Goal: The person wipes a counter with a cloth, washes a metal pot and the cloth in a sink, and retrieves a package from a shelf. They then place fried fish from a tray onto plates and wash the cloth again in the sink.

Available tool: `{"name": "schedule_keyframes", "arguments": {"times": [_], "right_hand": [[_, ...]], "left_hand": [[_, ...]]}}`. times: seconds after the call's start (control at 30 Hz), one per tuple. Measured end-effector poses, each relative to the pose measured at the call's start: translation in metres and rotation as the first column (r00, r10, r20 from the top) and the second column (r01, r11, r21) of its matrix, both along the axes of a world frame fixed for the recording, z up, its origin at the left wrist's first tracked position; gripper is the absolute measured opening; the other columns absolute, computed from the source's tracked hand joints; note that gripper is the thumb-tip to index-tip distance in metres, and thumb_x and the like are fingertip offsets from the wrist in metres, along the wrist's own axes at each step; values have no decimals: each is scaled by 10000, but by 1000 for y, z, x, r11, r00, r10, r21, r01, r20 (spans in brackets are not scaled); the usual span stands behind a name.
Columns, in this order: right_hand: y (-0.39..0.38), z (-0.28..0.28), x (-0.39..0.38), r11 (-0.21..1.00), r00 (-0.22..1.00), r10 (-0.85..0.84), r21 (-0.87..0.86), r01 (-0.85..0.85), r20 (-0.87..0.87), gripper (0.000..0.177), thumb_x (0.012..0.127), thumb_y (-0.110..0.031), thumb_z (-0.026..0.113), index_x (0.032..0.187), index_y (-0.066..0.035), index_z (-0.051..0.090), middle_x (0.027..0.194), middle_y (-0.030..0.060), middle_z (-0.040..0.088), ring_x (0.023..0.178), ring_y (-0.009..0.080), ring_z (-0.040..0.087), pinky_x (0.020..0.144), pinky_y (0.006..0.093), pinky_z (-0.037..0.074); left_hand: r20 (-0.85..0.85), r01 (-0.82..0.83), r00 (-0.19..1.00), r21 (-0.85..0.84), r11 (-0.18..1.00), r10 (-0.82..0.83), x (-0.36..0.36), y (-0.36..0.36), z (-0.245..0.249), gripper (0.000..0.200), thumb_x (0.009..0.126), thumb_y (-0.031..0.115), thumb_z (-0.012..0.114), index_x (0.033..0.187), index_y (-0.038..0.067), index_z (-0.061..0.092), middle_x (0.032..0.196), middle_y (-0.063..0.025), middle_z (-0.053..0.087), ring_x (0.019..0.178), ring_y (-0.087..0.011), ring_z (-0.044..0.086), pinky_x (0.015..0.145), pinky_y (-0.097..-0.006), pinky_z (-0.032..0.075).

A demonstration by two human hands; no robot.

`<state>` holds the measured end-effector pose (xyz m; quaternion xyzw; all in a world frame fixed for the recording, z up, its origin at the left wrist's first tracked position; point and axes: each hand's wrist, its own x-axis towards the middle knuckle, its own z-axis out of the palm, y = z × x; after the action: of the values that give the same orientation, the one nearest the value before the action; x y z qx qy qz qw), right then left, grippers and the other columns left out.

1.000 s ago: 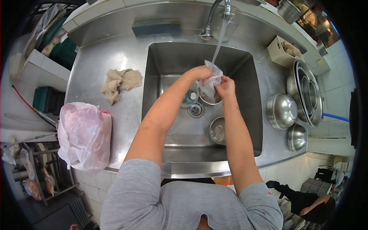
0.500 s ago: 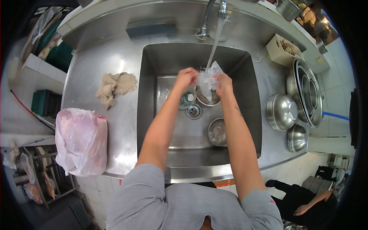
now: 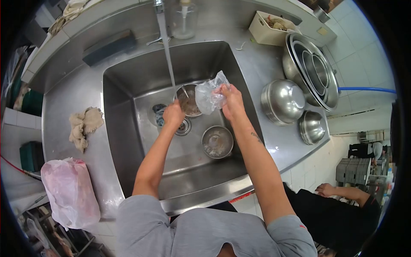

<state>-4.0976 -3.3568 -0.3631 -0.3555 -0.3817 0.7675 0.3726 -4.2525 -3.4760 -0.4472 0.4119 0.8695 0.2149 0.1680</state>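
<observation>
My right hand (image 3: 231, 102) is closed on a crumpled clear plastic bag (image 3: 209, 95), held above the sink to the right of the water stream. Fingers curled, my left hand (image 3: 174, 114) is at the foot of the running water (image 3: 168, 51), by the left rim of a metal bowl (image 3: 188, 106) with brownish contents. Whatever those fingers hold is hidden. Left of that hand, a clear container (image 3: 155, 115) with something dark in it sits in the sink. A second metal bowl (image 3: 217, 142), holding cloudy water and pale bits, stands nearer to me.
Around the sink (image 3: 128, 171) lie a beige cloth (image 3: 87, 124) and a filled pinkish plastic bag (image 3: 70, 192) on the left. Upturned steel bowls (image 3: 283, 102), large basins (image 3: 310, 70) and a cream bin (image 3: 267, 31) stand on the right. A person in black (image 3: 329, 214) is behind at right.
The view has turned to the right. My hands have separated: the right one has taken the plastic bag out of the stream, while the left has dropped lower beside the bowl.
</observation>
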Motion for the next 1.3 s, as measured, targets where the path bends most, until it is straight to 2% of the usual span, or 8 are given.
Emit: {"name": "schedule_keyframes", "arguments": {"times": [0.13, 0.3, 0.37, 0.53, 0.7, 0.9, 1.2, 1.3], "right_hand": [[0, 0, 25, 999, 999, -31, 17, 31, -19, 61, 873, -64, 480, 864, -7, 498, 737, 79, 553, 699, 180, 547, 689, 319, 459], [0, 8, 42, 999, 999, -25, -41, 24, -25, 71, 881, -71, 461, 854, -21, 504, 732, 73, 543, 686, 174, 532, 704, 310, 455], [4, 6, 43, 999, 995, -14, -44, 10, -95, 71, 881, -68, 454, 865, -22, 505, 737, 73, 539, 688, 175, 532, 695, 319, 460], [8, 11, 24, 974, 987, -22, -225, -15, -161, 81, 878, -69, 447, 903, -19, 506, 753, 67, 527, 687, 189, 531, 685, 351, 465], [18, -1, -37, 945, 967, 37, -305, -116, -254, 150, 888, -109, 445, 985, -11, 501, 884, 93, 554, 797, 229, 549, 756, 390, 450], [-3, 19, -105, 875, 838, 265, -247, -417, -476, 202, 836, -131, 529, 1009, -27, 535, 954, 90, 582, 889, 223, 560, 803, 365, 442], [-2, -26, -131, 963, 964, 263, -49, -264, -37, 175, 799, -98, 574, 934, 14, 568, 871, 84, 597, 789, 192, 582, 669, 326, 477], [-8, -19, -122, 972, 971, 236, 3, -237, 33, 165, 807, -110, 573, 931, -1, 571, 861, 73, 595, 769, 182, 578, 657, 319, 472]], "left_hand": [[1, 161, 978, 625, 764, -207, 42, 53, 122, 275, 718, 108, 535, 973, 20, 479, 926, -202, 598, 878, -395, 559, 733, -439, 449], [-322, 429, 883, 850, 306, -341, 73, 247, 247, 268, 708, 113, 544, 960, 24, 546, 952, -184, 587, 878, -370, 552, 761, -430, 443], [-377, 519, 854, 666, 535, -358, 68, 302, 263, 451, 797, 352, 522, 1201, 152, 496, 1099, -140, 549, 978, -301, 557, 777, -500, 450], [-479, 612, 784, 494, 618, -394, 39, 229, 263, 137, 733, 154, 530, 816, 65, 592, 831, -157, 614, 780, -323, 586, 664, -399, 464], [47, 446, 870, 350, 824, -491, -24, 89, 174, 134, 731, 99, 476, 709, 23, 584, 603, -81, 596, 513, -162, 571, 497, -281, 449], [285, 241, 877, 433, 868, -386, -68, 42, 114, 219, 785, 181, 501, 902, 14, 582, 935, -138, 603, 912, -240, 562, 786, -333, 424], [366, 435, 785, 248, 866, -499, -92, 25, 112, 369, 730, 215, 482, 1055, 80, 593, 978, -135, 593, 953, -282, 536, 842, -325, 402], [111, 432, 885, 165, 887, -452, -81, 11, 113, 383, 703, 208, 504, 1052, 83, 601, 977, -129, 578, 862, -260, 557, 822, -337, 417]]}}
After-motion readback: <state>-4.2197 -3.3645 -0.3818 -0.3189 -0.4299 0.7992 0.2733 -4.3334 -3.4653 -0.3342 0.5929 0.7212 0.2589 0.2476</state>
